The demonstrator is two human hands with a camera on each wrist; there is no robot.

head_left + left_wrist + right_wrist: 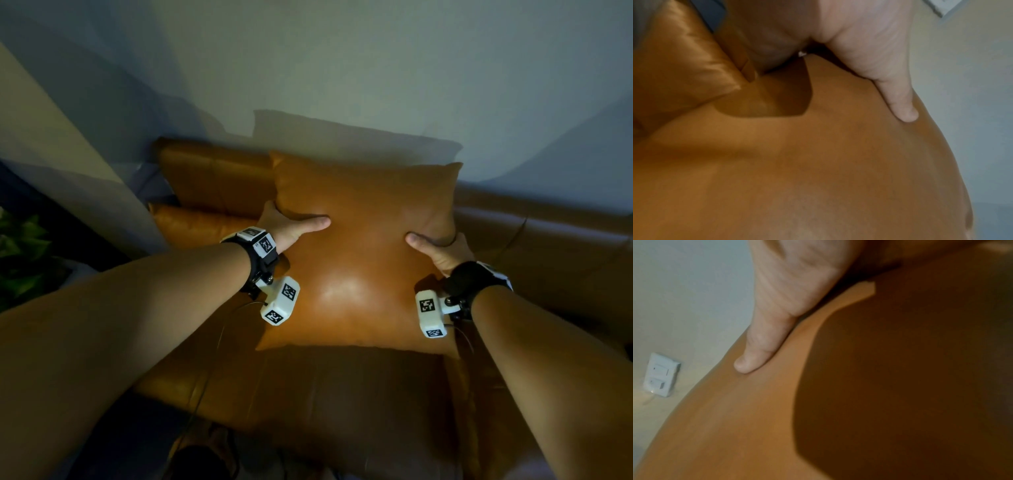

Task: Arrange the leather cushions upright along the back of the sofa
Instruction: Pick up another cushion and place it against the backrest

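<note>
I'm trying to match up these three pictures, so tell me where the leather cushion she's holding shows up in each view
Head: the leather cushion fills the centre, gripped at its sides by the left hand and right hand.
Left wrist: it fills the lower frame below the thumb.
Right wrist: it fills the lower right below the thumb.
Shared landmark: the pale wall behind the cushion.

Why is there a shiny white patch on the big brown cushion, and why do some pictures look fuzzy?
In the head view, a light bounces off the smooth leather cushion, making glare low in its middle, and the room's edges bend from the wide lens. In the left wrist view everything is soft and blurry, with a dark shadow by the left hand. In the right wrist view, shadow darkens the cushion's right half.
</note>
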